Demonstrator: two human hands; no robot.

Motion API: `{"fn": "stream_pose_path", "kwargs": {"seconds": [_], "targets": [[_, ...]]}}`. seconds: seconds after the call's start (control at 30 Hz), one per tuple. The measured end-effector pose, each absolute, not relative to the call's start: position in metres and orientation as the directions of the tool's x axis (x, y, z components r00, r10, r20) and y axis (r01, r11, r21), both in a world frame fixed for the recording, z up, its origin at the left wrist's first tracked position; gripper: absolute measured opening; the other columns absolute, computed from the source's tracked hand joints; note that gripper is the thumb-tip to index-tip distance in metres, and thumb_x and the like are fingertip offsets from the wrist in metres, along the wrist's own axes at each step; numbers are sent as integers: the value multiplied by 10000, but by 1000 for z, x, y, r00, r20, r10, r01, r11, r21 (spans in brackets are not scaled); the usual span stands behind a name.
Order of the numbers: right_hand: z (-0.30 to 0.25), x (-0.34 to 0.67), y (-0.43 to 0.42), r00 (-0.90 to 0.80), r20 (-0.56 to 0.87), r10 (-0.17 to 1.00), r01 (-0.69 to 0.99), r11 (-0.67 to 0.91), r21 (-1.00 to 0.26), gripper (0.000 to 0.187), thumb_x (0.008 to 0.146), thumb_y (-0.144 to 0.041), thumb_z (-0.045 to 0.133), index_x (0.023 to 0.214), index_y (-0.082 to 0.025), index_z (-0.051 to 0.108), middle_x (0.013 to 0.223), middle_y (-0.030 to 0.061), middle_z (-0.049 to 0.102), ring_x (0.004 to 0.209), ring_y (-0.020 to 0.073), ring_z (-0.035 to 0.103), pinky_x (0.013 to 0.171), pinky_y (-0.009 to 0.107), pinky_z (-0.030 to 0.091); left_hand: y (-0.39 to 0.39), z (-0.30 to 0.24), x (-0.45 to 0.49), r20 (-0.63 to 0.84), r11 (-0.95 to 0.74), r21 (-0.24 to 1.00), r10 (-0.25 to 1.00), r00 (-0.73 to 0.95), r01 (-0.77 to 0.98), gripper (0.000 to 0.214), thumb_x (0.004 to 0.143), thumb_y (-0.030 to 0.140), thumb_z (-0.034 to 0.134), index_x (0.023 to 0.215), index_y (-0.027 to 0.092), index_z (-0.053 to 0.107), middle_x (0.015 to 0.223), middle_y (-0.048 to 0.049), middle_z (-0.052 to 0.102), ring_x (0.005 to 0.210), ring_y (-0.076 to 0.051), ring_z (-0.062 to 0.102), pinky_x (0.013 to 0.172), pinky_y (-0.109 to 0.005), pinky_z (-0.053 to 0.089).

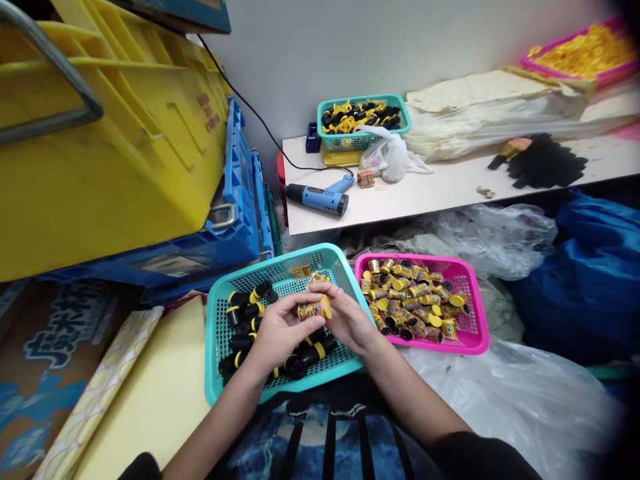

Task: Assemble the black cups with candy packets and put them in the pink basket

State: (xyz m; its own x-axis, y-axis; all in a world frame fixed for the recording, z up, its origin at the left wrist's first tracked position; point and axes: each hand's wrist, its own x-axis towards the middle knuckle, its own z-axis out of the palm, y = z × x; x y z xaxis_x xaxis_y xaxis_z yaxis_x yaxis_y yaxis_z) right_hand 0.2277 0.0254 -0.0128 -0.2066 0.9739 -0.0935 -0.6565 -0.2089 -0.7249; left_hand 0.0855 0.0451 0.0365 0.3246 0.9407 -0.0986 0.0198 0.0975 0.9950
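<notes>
Both hands meet over a teal mesh basket resting on my lap. My left hand and my right hand pinch the two ends of a small yellow-capped roll with a printed label, held level between them. Under the hands lie several bare black rolls with yellow caps. A few loose printed labels sit at the basket's far edge. Just right of it, a pink basket holds a heap of labelled rolls.
Yellow crate and blue crates stack at left. The white shelf behind carries a blue glue gun, a teal basket of parts, a small plastic bag, black gloves and a pink tray. Plastic bags fill the right.
</notes>
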Motion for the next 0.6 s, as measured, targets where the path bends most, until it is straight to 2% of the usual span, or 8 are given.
{"fn": "stream_pose_path", "kwargs": {"seconds": [0.07, 0.13, 0.2, 0.3, 0.4, 0.5, 0.57, 0.6], "targets": [[-10, 231, 20, -156, -10, 988, -550, -95, -830, 523, 797, -638, 569, 1159, -261, 594, 1192, 84, 593, 1075, 233, 580, 924, 382, 461, 47, 34, 86, -91, 97, 995, 946, 311, -3, 291, 611, 221, 813, 881, 201, 705, 998, -73, 739, 1000, -230, 673, 890, -341, 529], [-6, 239, 12, -109, 77, 991, -288, 43, -957, 486, 770, -538, 671, 1174, -277, 600, 1203, 80, 596, 1113, 247, 562, 961, 402, 439, 47, 33, 87, -118, 144, 988, 926, 358, -48, 376, 621, 262, 820, 960, 210, 667, 999, -79, 739, 953, -224, 691, 836, -327, 548], [-1, 256, 3, -27, 146, 989, 12, 147, -989, 402, 753, -420, 728, 1113, -268, 632, 1130, 78, 633, 1064, 250, 583, 955, 415, 440, 49, 33, 86, -172, 230, 971, 872, 458, -72, 441, 675, 360, 785, 1060, 222, 620, 1004, -95, 738, 875, -227, 711, 756, -332, 568], [2, 294, -8, 314, 240, 918, 382, 109, -918, 344, 815, -380, 653, 1124, -235, 609, 1112, 107, 640, 1037, 265, 594, 947, 462, 438, 58, 33, 64, -214, 204, 976, 867, 449, 70, 419, 750, 449, 701, 1088, 212, 632, 1073, -120, 720, 893, -244, 708, 766, -351, 565], [1, 325, -8, 511, 336, 791, 699, -154, -698, 507, 792, -383, 650, 1242, -172, 548, 1203, 177, 601, 1143, 340, 531, 1010, 572, 342, 72, 22, 10, -131, 69, 907, 984, 122, 414, 351, 752, 434, 690, 1026, 215, 688, 1042, -101, 724, 978, -272, 674, 876, -391, 524], [-1, 319, 3, 361, 352, 864, 805, -98, -585, 488, 836, -370, 593, 1269, -154, 534, 1192, 184, 619, 1114, 324, 560, 968, 529, 404, 78, -1, -53, 104, 70, 678, 976, -189, 732, 347, 791, 427, 616, 1043, 198, 681, 1199, -122, 662, 1197, -327, 550, 1046, -480, 385], [-2, 295, 18, 101, 238, 966, 813, 58, -579, 330, 896, -329, 524, 1178, -176, 604, 1097, 138, 672, 1027, 263, 611, 905, 421, 466, 73, -19, -82, 39, 219, 582, 954, -296, 783, 520, 764, 429, 617, 1195, 138, 603, 1290, -178, 596, 1236, -375, 507, 1028, -526, 391], [-3, 280, 27, -41, 129, 991, 822, 107, -560, 270, 914, -306, 502, 1110, -183, 640, 1045, 116, 692, 993, 238, 626, 882, 372, 474, 68, -27, -90, -65, 290, 595, 947, -315, 749, 639, 749, 447, 624, 1280, 105, 530, 1323, -207, 563, 1216, -383, 523, 1002, -526, 418]]}}
